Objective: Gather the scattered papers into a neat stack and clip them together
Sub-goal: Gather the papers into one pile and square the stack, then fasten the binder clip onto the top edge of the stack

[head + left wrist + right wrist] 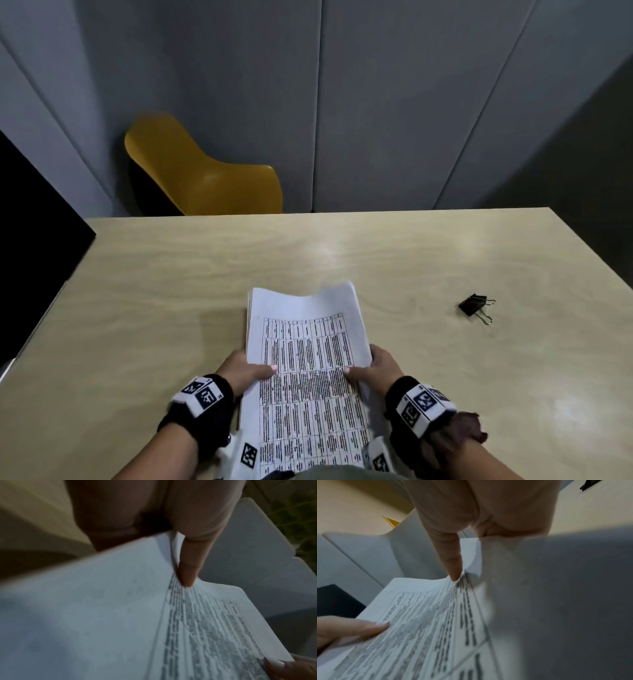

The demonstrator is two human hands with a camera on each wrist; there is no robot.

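Your left hand [246, 371] and right hand [380, 368]: each grips a side of the papers [305, 370], thumb on top, stack raised over the worktop [171, 274]. Clip [476, 306]: on worktop, well right, untouched.

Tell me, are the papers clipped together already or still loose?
Still loose. The clip lies on the table, apart from the papers, which both hands hold at the side edges.

The pale wood-grain tabletop [205, 274] carries a black binder clip [475, 306] with its wire handles folded out, lying on its right half, well apart from the near middle. Soft patches of light gleam on the surface.
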